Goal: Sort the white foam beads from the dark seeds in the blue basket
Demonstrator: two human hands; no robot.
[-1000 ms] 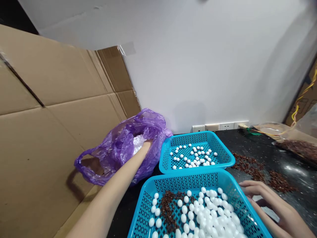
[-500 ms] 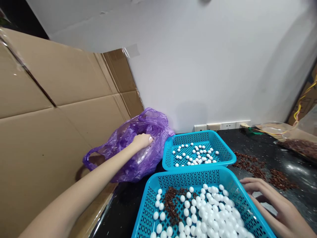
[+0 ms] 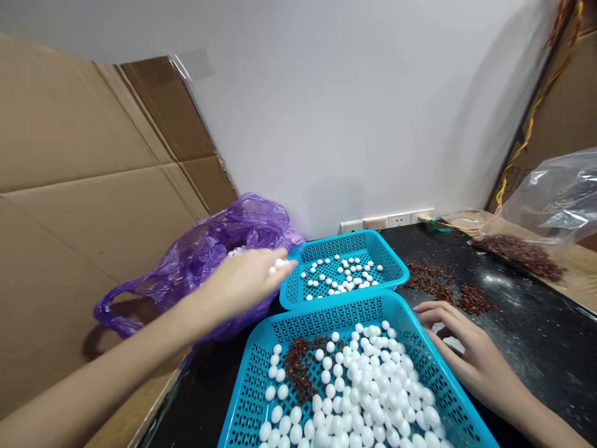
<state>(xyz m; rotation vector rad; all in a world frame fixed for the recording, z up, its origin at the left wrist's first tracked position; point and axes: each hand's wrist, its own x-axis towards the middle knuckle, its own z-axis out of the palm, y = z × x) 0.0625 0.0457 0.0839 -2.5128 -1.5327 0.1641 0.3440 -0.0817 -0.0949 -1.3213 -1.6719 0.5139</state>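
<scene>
My left hand (image 3: 252, 279) is closed on a few small white balls (image 3: 278, 266), which show between the thumb and fingers. It hangs in front of a purple plastic bag (image 3: 186, 274) and near the left rim of the far blue basket (image 3: 396, 274). More white balls (image 3: 237, 251) lie inside the bag's mouth. At the right side of the near blue basket (image 3: 252, 367), my right hand (image 3: 466, 348) rests with loosely curved fingers, a gap showing between thumb and forefinger. Its fingertips are at the basket's outer edge. That basket holds many white balls (image 3: 368, 386) and brown flakes (image 3: 298, 370).
Two piles of brown flakes (image 3: 473, 298) lie on the black table (image 3: 522, 330). To the right are a clear plastic bag (image 3: 559, 193), reddish-brown bits (image 3: 517, 252) and a yellow cable (image 3: 517, 143). Cardboard (image 3: 84, 143) stands on the left, with sockets (image 3: 400, 220) along the wall.
My left hand has come out of the purple bag toward the baskets, with white balls now visible in its fingers. My right hand stays beside the near basket. The view has turned right.
</scene>
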